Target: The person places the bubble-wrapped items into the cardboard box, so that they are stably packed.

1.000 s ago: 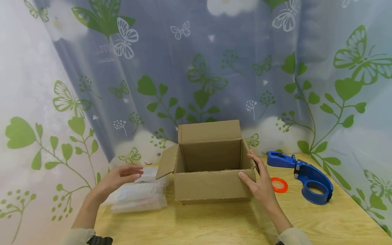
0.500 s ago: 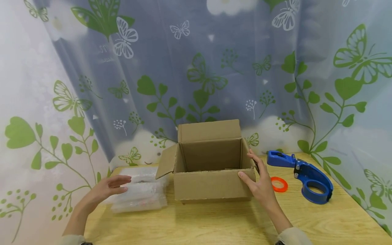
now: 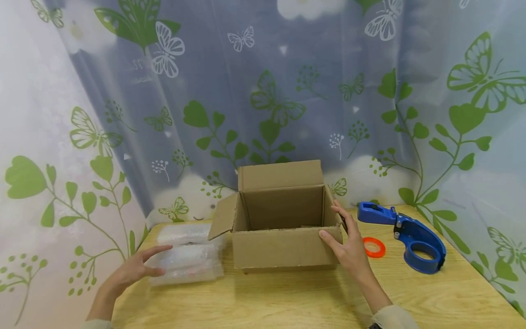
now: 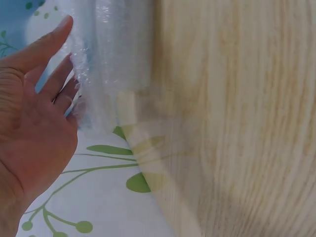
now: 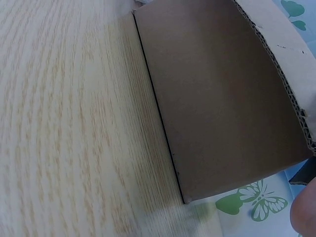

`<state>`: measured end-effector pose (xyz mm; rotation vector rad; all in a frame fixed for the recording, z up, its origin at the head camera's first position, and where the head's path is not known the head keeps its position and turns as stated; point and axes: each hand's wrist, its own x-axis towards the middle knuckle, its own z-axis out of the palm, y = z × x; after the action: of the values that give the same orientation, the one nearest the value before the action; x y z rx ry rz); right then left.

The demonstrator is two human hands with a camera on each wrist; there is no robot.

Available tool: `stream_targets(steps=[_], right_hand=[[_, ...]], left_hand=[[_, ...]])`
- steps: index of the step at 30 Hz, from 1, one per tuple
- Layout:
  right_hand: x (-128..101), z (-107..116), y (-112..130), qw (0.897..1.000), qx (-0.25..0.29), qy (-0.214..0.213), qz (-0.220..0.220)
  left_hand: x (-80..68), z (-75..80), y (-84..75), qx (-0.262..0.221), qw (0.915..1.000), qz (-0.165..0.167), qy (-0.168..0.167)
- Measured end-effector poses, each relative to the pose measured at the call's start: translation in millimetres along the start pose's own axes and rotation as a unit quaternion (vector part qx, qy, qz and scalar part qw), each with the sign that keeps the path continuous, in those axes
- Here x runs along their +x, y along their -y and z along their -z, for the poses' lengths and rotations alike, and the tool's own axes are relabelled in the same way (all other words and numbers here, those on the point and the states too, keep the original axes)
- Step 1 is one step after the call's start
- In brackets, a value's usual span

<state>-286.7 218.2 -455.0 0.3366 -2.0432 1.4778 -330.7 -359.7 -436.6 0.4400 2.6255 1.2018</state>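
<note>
No readable text, label, brand, number or sign shows in any view. The blue-grey butterfly-printed curtain [image 3: 263, 91] bears a faint pale marking near its upper left, too blurred to read; the brown cardboard box [image 3: 283, 237] is plain.

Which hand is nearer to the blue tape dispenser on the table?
Right. The right hand grips the near right corner of the cardboard box, with the blue tape dispenser just beyond it. The left hand is across the box, touching the bubble-wrap packets.
</note>
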Motion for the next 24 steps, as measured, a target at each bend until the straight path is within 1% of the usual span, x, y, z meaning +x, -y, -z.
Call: stream_targets(steps=[4, 8, 10, 11, 16, 20, 22, 24], right_hand=[[-1, 0, 1, 1.0, 0.0, 0.0, -0.004], [-1, 0, 2, 1.0, 0.004, -0.001, 0.001], [-1, 0, 3, 1.0, 0.009, -0.001, 0.007], [-1, 0, 4, 1.0, 0.01, -0.002, 0.01], [-1, 1, 6, 1.0, 0.013, -0.001, 0.01], [-1, 1, 6, 1.0, 0.013, 0.0, 0.006], [-1, 0, 6, 1.0, 0.014, 0.001, 0.006], [0, 0, 5, 1.0, 0.014, 0.002, 0.007]], left_hand=[[2.3, -4.4, 4.7, 0.035, 0.9988, -0.028, -0.022], [4.6, -8.3, 6.1, 0.085, 0.9935, -0.055, -0.052], [5.1, -9.1, 6.4, 0.109, 0.9898, -0.062, -0.067], [5.2, -9.5, 6.3, 0.114, 0.9888, -0.063, -0.073], [4.8, -9.5, 5.0, 0.101, 0.9884, -0.061, -0.095], [1.7, -7.4, 1.2, 0.099, 0.9882, -0.067, -0.096], [-0.7, -5.5, -2.0, 0.098, 0.9888, -0.063, -0.093], [-3.1, -3.2, -5.5, 0.088, 0.9907, -0.056, -0.087]])
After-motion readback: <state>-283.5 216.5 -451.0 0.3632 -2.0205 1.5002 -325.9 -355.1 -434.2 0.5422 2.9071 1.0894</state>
